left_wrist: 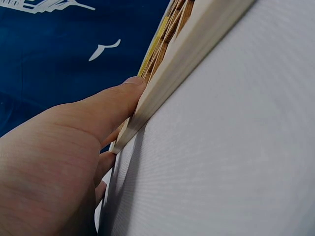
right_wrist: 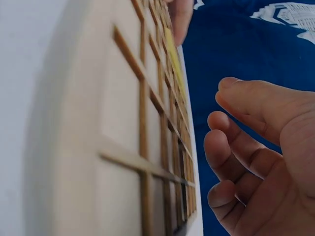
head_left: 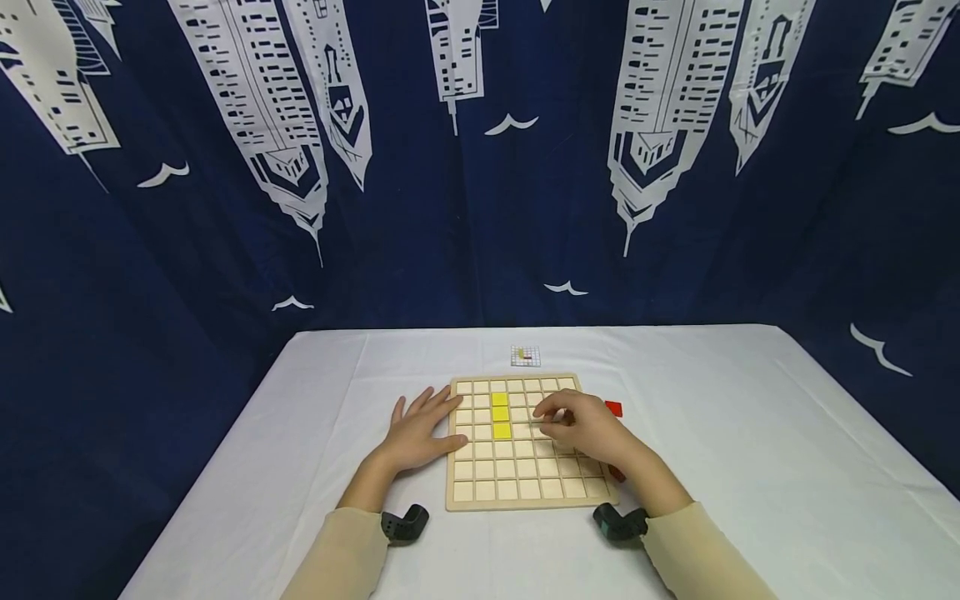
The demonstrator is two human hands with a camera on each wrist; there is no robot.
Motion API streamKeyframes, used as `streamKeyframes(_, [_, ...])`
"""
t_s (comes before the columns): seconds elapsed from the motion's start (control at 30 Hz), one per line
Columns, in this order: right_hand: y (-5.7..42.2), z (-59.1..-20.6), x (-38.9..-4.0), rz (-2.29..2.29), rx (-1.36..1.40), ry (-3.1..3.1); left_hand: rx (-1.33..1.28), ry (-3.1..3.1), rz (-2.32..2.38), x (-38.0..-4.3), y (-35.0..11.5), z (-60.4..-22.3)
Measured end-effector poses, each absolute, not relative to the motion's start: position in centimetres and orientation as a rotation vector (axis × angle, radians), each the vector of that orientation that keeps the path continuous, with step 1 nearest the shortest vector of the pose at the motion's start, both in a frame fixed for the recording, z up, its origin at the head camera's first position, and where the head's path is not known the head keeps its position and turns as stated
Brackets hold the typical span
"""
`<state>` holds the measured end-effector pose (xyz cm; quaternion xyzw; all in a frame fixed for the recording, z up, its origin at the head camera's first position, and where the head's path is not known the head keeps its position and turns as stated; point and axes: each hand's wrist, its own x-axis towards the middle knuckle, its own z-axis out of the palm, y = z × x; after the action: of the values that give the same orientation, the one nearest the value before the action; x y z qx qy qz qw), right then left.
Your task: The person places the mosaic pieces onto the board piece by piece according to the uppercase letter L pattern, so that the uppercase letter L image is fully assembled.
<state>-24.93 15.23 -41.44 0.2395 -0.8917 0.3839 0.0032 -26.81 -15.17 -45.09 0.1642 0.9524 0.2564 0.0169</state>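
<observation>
A wooden grid board [head_left: 483, 492] lies flat on the table. Three yellow square tiles [head_left: 500, 413] fill neighbouring cells of one column in its upper left part. My left hand [head_left: 416, 433] rests at the board's left edge with fingers spread; in the left wrist view, the thumb of that hand [left_wrist: 64, 137] lies over the rim. Over the right half of the board hovers my right hand [head_left: 585, 427], fingers loosely bent. In the right wrist view no tile shows in the right hand [right_wrist: 266, 142], whose fingertips are apart from the board.
A small card with a printed coloured grid [head_left: 525, 356] lies beyond the board. To the right of the board are a red piece [head_left: 614, 408] and another red piece [head_left: 617, 473], both partly hidden. White cloth covers the table [head_left: 750, 433]; a dark blue patterned curtain [head_left: 465, 208] hangs behind.
</observation>
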Motion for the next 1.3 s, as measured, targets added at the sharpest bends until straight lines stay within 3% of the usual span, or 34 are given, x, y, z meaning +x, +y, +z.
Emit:
streamKeyframes(0.73, [20.8, -40.6, -25.6, 1.251, 0.640, -2.922, 0.508, 2.960, 0.812, -26.8, -15.2, -45.3])
streamKeyframes(1.3, [24.0, -40.8, -25.8, 1.213, 0.726, -3.058, 0.508, 2.966, 0.804, -26.9, -15.2, -45.3])
